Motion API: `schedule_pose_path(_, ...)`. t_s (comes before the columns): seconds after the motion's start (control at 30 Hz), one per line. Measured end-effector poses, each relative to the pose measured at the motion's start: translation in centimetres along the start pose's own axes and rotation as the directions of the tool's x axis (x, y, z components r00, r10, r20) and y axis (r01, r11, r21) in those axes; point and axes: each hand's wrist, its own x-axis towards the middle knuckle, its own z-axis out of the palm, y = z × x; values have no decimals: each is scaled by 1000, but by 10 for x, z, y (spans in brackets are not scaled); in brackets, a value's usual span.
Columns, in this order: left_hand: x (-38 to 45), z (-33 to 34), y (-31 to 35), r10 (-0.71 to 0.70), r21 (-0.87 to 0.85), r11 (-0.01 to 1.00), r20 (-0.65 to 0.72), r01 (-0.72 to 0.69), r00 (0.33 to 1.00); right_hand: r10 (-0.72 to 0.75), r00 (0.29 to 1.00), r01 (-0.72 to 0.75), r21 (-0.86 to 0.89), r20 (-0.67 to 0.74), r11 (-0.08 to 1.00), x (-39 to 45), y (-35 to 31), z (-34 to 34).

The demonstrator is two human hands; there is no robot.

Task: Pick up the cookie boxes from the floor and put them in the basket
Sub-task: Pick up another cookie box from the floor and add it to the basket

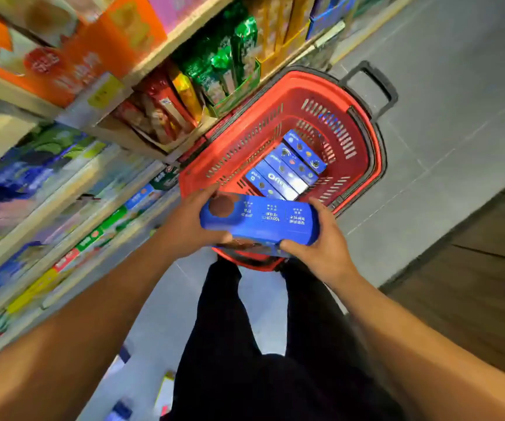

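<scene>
A blue cookie box (263, 220) hangs level over the near rim of the red basket (363, 153). My left hand (190, 226) grips its left end and my right hand (321, 244) grips its right end, thumbs along the near side. A second box seems to lie under it, mostly hidden. Inside the basket lie several blue cookie boxes (287, 168) side by side. More boxes (166, 390) lie blurred on the floor by my legs.
Shop shelves (72, 165) packed with snack packets run along the left, close to the basket. The basket's black pull handle (375, 86) sticks out at the far side. Grey tiled floor (457, 117) stretches to the right, with a wooden strip (472, 284) beyond it.
</scene>
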Motion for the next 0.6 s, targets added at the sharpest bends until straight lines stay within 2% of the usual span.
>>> schedule_pose_path(0.13,63,1,-54,28,5,1000,145,-29,989,117,983,-107,73,-143,992,18,35,53)
schedule_pose_path(0.3,142,16,-113,81,83,991,269,-106,960,224,951,-195,152,-212,969,63,97,120)
schedule_pose_path(0.53,232,65,-187,175,313,911,300,-270,938,307,886,-253,193,-348,948,132,174,189)
schedule_pose_path(0.6,256,86,-207,187,348,888,325,-301,927,362,851,-316,179,-381,932,151,202,210)
